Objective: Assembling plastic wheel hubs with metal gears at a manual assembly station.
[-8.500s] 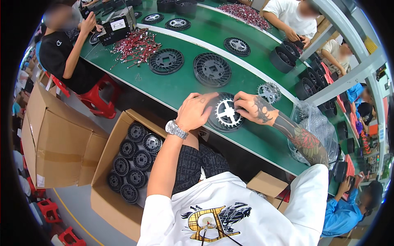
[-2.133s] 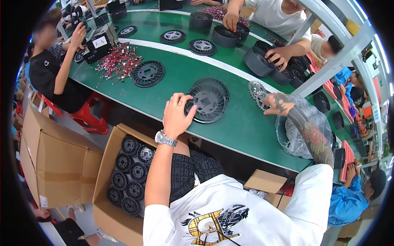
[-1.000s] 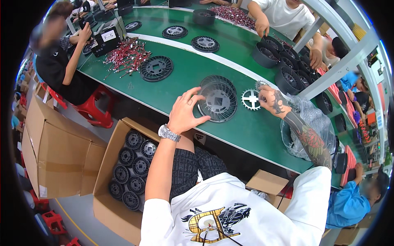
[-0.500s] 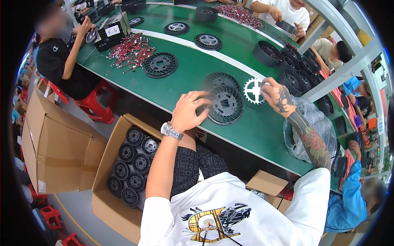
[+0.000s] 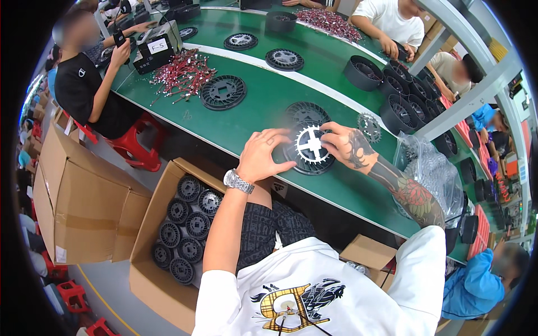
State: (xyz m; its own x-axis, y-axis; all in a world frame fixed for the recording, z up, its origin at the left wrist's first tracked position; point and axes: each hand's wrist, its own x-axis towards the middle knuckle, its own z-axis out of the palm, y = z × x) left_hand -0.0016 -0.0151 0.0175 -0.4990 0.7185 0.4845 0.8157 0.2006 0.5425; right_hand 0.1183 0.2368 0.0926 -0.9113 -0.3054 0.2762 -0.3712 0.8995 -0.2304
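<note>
A white toothed ring with a cross-shaped centre (image 5: 309,147) lies over a round black slotted disc (image 5: 320,168) near the table's front edge. My right hand (image 5: 346,147) is closed, its fingers pinching the ring's right side. At the disc's left edge is my left hand (image 5: 261,155), thumb and fingers spread in a curve; whether it touches the disc I cannot tell. A second black disc (image 5: 308,112) sits just behind, partly covered by the first. Right of it, beyond my right wrist, rests another toothed ring (image 5: 369,127).
Further left are a single black disc (image 5: 223,93) and a pile of red wires (image 5: 182,74). A clear plastic bag (image 5: 428,168) stands at the right, near stacked black drums (image 5: 399,111). Below the table, a cardboard box (image 5: 147,229) holds several black wheels. Co-workers sit around.
My right hand has moved left with the white toothed ring, bringing it over the front black disc. Another toothed ring now shows on the table. My left hand stays beside the disc.
</note>
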